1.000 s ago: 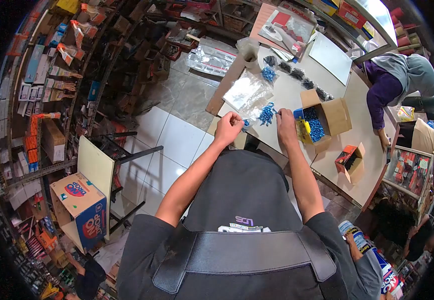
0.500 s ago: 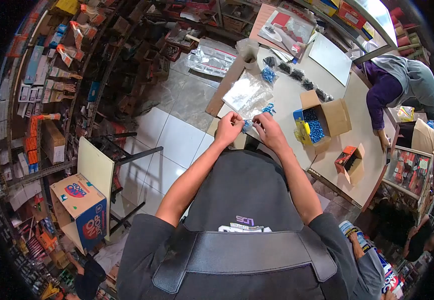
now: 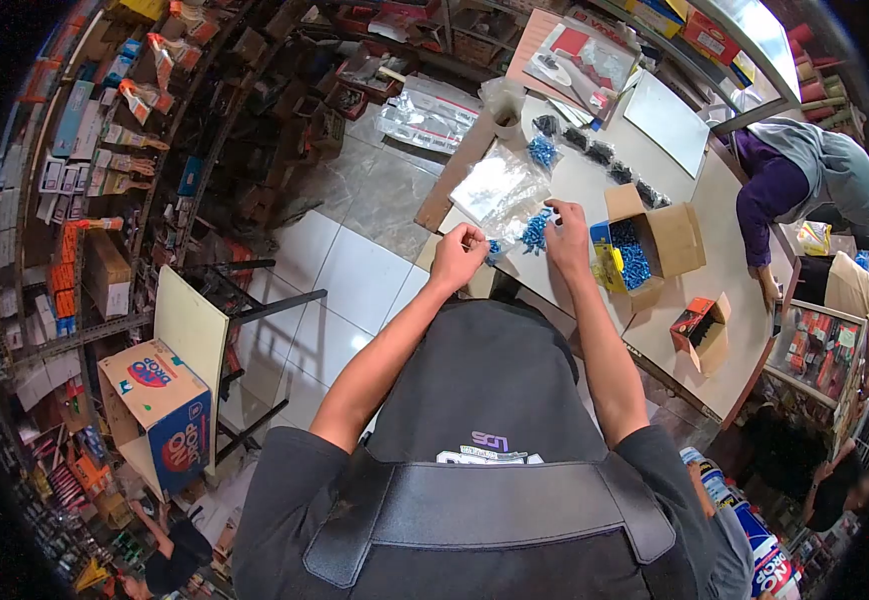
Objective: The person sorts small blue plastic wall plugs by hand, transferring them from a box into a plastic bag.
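My left hand [image 3: 460, 258] is closed in a pinch on a small clear plastic bag with blue pieces [image 3: 495, 247] in its bottom, at the table's near edge. Beside a loose pile of small blue plastic wall plugs [image 3: 535, 232], my right hand [image 3: 569, 240] is bent with thumb and forefinger apart. Nothing shows between those fingers. To its right stands an open cardboard box [image 3: 677, 240] full of blue wall plugs [image 3: 631, 255]. Flat clear plastic bags [image 3: 500, 185] lie beyond my hands.
A filled bag of blue plugs [image 3: 543, 151] and a row of bags with black pieces [image 3: 600, 152] lie farther back. A small open box [image 3: 700, 330] sits right. Another person [image 3: 790, 175] leans over the table's right side. A carton [image 3: 160, 410] stands at left.
My right hand has moved right, away from my left hand, to the loose blue plugs, and its fingers have parted. My left hand stays nearly in place with the bag.
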{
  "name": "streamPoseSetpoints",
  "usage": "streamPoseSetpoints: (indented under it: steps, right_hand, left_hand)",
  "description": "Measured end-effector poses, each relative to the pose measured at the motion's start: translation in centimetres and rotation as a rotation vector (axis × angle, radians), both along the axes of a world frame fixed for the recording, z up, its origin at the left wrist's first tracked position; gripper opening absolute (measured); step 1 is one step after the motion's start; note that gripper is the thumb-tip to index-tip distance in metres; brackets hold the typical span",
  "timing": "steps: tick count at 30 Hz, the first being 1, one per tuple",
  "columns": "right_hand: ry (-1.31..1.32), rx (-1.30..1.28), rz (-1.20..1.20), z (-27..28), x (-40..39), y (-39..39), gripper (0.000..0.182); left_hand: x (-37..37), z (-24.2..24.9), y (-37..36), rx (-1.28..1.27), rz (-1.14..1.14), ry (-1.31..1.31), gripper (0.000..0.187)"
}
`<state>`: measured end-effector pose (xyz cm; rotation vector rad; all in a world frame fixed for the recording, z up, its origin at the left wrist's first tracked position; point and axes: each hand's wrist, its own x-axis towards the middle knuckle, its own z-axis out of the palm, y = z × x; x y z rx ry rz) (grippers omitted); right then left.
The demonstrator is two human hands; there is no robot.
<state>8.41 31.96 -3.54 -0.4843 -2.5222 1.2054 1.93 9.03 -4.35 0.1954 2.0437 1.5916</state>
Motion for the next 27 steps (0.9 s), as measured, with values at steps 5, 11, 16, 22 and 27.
streamPoseSetpoints:
  steps: [5,11,16,22,27]
  right_hand:
    - [-0.109,0.054,0.053,-2.9,-0.4,1.9,0.041]
    - [-0.131,0.105,0.043,-2.4,0.0,1.7,0.027]
    - [-0.125,0.102,-0.011,-4.0,0.1,1.8,0.020]
    - [-0.060,-0.087,-0.162,-4.6,0.5,2.2,0.018]
    - [-0.144,-0.308,-0.109,-0.8,0.8,0.1,0.018]
  left_hand:
    - [0.1,-0.2,-0.2,-0.023,0.008,0.015,0.016]
    - [0.1,-0.2,-0.3,-0.015,0.022,-0.019,0.016]
    - [0.2,0.4,-0.3,-0.032,0.021,-0.009,0.016]
    - [0.1,0.3,-0.3,-0.037,0.019,-0.001,0.016]
    - [0.0,0.3,-0.2,-0.025,0.019,-0.018,0.016]
